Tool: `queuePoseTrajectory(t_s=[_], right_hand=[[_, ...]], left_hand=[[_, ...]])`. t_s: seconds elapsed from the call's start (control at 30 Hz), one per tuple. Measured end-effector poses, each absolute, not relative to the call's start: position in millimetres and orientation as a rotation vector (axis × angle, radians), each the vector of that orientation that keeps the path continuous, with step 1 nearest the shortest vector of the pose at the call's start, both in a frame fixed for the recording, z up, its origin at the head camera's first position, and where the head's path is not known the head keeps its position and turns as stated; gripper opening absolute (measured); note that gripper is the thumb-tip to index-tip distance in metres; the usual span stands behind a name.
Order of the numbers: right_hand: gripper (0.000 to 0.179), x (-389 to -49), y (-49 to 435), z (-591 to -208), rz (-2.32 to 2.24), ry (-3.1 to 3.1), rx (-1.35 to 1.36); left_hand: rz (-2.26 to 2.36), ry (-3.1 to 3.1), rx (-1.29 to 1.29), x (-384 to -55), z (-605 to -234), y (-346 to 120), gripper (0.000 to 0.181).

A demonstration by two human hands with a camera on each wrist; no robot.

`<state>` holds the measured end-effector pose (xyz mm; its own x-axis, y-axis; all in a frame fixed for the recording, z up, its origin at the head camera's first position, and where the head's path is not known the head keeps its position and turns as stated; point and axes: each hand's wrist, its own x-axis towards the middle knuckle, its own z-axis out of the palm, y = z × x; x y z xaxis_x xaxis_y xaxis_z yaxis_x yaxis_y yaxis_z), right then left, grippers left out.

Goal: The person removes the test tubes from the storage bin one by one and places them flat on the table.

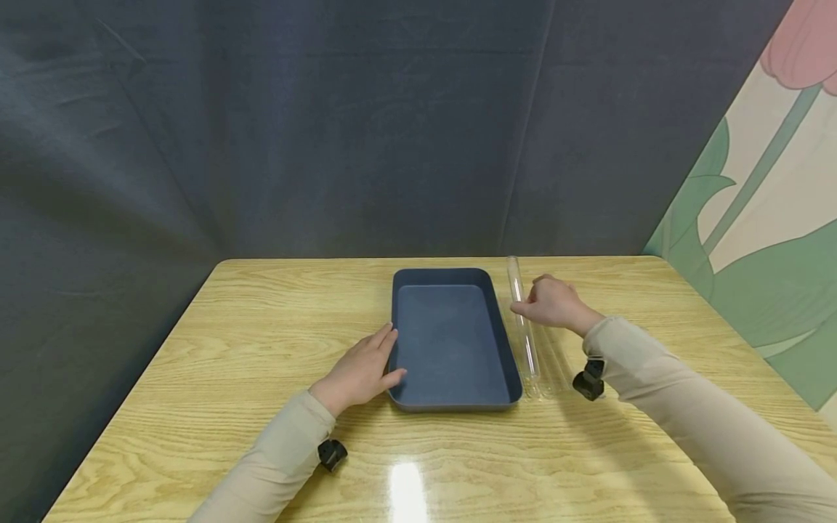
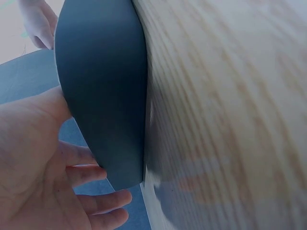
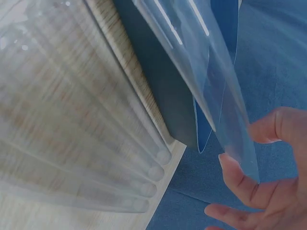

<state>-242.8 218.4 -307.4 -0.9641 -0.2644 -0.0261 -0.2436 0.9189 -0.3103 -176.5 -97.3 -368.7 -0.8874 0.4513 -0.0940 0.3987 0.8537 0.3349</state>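
Observation:
My right hand (image 1: 552, 301) pinches a clear test tube (image 1: 527, 345) between thumb and fingers. In the right wrist view that test tube (image 3: 218, 81) slants up from the fingertips and overlaps the tray's wall. A dark blue rectangular tray (image 1: 451, 341) lies on the table with nothing inside. My left hand (image 1: 362, 367) rests at the tray's left side, fingers fairly straight, thumb over the rim. Its palm and spread fingers (image 2: 103, 203) show beside the tray's outer wall in the left wrist view. To the tray's right, several more clear test tubes (image 3: 96, 105) lie side by side.
The wooden table (image 1: 275, 327) ends at a dark blue cloth (image 1: 366, 131) hung behind it. A wall with a painted flower (image 1: 771, 218) stands at the right. Each wrist wears a small black camera (image 1: 332, 454).

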Motion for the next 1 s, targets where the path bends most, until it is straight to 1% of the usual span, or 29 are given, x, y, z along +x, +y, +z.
queuePoseTrajectory(t_s=[0.5, 1.0], right_hand=[[0.052, -241.0, 228.9, -309.8, -0.491, 2.975, -0.349], [0.049, -242.3, 241.4, -313.2, -0.5, 2.943, -0.258]], left_hand=[[0.465, 2.853, 0.633, -176.8, -370.2, -97.1, 0.069], [0.479, 2.85, 0.619, -177.1, -370.3, -97.0, 0.069]])
